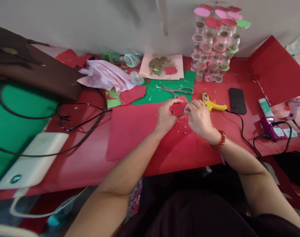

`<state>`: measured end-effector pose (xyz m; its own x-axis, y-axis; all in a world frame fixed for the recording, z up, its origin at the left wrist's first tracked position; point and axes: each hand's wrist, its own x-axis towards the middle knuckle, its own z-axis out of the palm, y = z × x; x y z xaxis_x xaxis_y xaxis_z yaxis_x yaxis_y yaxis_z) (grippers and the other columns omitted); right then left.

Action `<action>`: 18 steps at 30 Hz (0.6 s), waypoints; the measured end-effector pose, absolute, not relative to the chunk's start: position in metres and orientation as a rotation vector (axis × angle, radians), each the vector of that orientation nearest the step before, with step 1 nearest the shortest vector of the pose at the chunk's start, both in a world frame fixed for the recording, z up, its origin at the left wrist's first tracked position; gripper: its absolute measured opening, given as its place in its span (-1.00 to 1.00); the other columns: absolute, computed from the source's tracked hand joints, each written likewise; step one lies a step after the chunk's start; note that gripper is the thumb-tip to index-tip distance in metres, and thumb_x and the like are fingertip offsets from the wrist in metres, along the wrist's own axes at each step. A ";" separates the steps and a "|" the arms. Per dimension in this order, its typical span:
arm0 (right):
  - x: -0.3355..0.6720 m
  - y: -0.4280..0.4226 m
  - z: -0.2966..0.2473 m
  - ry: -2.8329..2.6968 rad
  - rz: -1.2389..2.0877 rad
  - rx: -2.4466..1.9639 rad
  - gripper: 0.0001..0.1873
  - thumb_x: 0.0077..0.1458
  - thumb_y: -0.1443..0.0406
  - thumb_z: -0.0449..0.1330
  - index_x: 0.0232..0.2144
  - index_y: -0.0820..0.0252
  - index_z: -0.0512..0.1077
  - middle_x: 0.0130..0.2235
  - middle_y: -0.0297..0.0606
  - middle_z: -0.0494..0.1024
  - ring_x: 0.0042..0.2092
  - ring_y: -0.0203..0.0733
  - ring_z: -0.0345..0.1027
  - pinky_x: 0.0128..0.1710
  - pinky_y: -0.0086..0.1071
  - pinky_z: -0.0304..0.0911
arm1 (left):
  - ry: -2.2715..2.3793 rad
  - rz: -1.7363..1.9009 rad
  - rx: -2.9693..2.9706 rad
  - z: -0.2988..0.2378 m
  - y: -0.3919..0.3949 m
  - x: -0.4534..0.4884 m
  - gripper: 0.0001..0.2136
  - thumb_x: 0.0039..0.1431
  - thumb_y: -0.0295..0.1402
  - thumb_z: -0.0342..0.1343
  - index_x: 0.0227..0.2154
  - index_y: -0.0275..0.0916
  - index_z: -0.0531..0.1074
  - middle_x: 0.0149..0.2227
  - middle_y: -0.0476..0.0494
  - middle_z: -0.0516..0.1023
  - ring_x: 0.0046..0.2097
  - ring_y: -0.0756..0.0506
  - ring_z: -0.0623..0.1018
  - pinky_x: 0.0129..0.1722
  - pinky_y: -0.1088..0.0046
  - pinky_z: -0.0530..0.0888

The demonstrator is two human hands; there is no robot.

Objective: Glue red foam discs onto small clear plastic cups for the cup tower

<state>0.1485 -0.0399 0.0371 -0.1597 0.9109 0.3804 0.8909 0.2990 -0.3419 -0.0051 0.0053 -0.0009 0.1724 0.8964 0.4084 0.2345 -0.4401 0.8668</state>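
My left hand (166,115) grips a small piece of red paper (178,107) by its left side, thumb and fingers closed on it. At the paper's right edge, my right hand (198,115) has its fingertips pinched together; whether they hold the paper itself or something on its rim is hidden. Both hands are just above a large red sheet (132,131), where small scraps (185,129) lie scattered. A pair of scissors (176,90) rests on a green sheet (150,95) behind the hands. The yellow glue gun (215,105) lies right of my right hand.
Stacked clear cups with coloured discs (212,49) stand at the back. A phone (237,100), a glue stick (265,107) and a purple power socket (272,129) are on the right. Pink cloth (108,75), black cables (86,123) and a white power bank (33,161) occupy the left.
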 end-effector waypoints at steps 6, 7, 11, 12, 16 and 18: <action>0.143 -0.052 0.040 -2.074 -0.005 -1.648 -0.75 0.20 0.49 0.00 -0.32 0.18 0.46 -0.20 -0.08 0.55 -0.17 -0.02 0.32 -0.14 -0.18 0.14 | 1.072 1.305 1.782 -0.004 0.005 -0.003 -0.64 -0.06 -0.36 0.41 -0.14 -0.15 0.57 -0.05 -0.13 0.66 0.02 -0.17 0.62 0.08 0.20 0.55; 0.142 -0.053 0.040 -2.074 0.011 -1.648 -0.75 0.22 0.48 0.00 -0.32 0.18 0.46 -0.20 -0.07 0.55 -0.17 -0.02 0.32 -0.14 -0.18 0.14 | 1.085 1.308 1.773 -0.005 0.005 -0.003 -0.63 -0.07 -0.37 0.40 -0.14 -0.15 0.57 -0.05 -0.13 0.66 0.01 -0.17 0.62 0.08 0.21 0.55; 0.141 -0.059 0.038 -2.065 0.110 -1.583 -0.77 0.24 0.47 0.01 -0.33 0.18 0.43 -0.23 -0.06 0.53 -0.19 -0.02 0.32 -0.15 -0.18 0.16 | 1.120 1.329 1.727 -0.007 0.006 -0.002 -0.65 -0.05 -0.40 0.36 -0.13 -0.13 0.58 -0.06 -0.12 0.66 0.01 -0.17 0.62 0.07 0.21 0.54; 0.142 -0.062 0.036 -2.066 0.138 -1.548 -0.77 0.22 0.49 0.00 -0.33 0.18 0.42 -0.24 -0.07 0.53 -0.21 -0.03 0.32 -0.15 -0.19 0.17 | 1.121 1.323 1.724 -0.007 0.006 -0.002 -0.66 -0.05 -0.40 0.36 -0.13 -0.13 0.58 -0.06 -0.11 0.66 0.01 -0.18 0.62 0.08 0.20 0.54; 0.146 -0.083 0.022 -2.117 0.275 -1.363 -0.72 0.16 0.54 -0.05 -0.32 0.17 0.39 -0.30 -0.14 0.52 -0.28 -0.12 0.31 -0.24 -0.27 0.19 | 1.137 1.296 1.672 -0.009 0.011 -0.003 -0.57 -0.15 -0.41 0.43 -0.13 -0.15 0.57 -0.02 -0.15 0.67 0.03 -0.22 0.62 0.06 0.18 0.56; 0.151 -0.092 0.020 -2.142 0.362 -1.289 -0.72 0.17 0.53 -0.05 -0.32 0.16 0.40 -0.34 -0.21 0.53 -0.31 -0.17 0.32 -0.29 -0.32 0.20 | 1.149 1.303 1.625 -0.011 0.014 -0.003 -0.55 -0.16 -0.44 0.43 -0.11 -0.16 0.56 -0.01 -0.16 0.66 0.01 -0.21 0.63 0.06 0.15 0.56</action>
<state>0.1508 -0.0924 0.0198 -0.3434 0.8689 0.3565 0.7034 0.4895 -0.5154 -0.0032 0.0136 -0.0107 0.0810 0.9468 0.3114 0.1902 -0.3214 0.9276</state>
